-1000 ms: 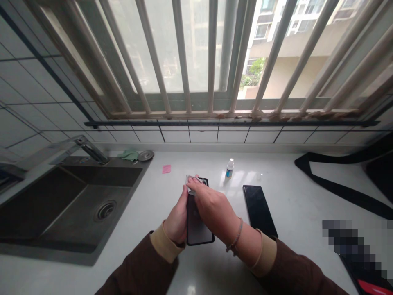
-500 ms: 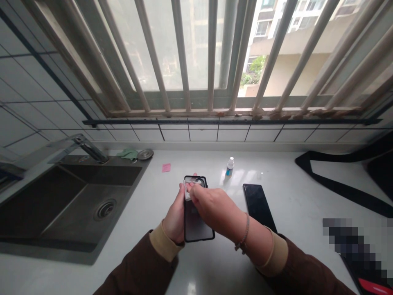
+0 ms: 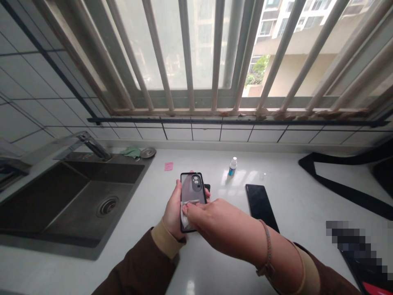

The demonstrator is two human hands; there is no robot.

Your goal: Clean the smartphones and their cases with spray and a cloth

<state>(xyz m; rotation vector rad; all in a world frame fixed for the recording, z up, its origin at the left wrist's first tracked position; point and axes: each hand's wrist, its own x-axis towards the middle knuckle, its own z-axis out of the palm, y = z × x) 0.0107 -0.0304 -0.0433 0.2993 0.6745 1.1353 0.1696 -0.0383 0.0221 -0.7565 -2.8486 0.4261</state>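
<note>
My left hand (image 3: 172,213) grips a clear phone case (image 3: 193,189) with a black rim and an oval camera cut-out, holding it up over the white counter (image 3: 215,262). My right hand (image 3: 211,219) is closed on a small white wipe (image 3: 185,214) and presses it against the lower part of the case. A black phone (image 3: 261,205) lies flat on the counter to the right of my hands. A small white dropper bottle (image 3: 232,166) with a blue label stands behind them.
A dark sink (image 3: 76,196) with a steel tap (image 3: 92,145) lies at the left. A pink sticky note (image 3: 168,166), a green cloth (image 3: 131,152) and a metal strainer (image 3: 147,153) sit near its far edge. A black strap (image 3: 337,184) lies at right. Barred window behind.
My right hand has drawn the wipe down the case from its top end to its lower part. The camera cut-out now shows. The case is raised and tilted a little more upright.
</note>
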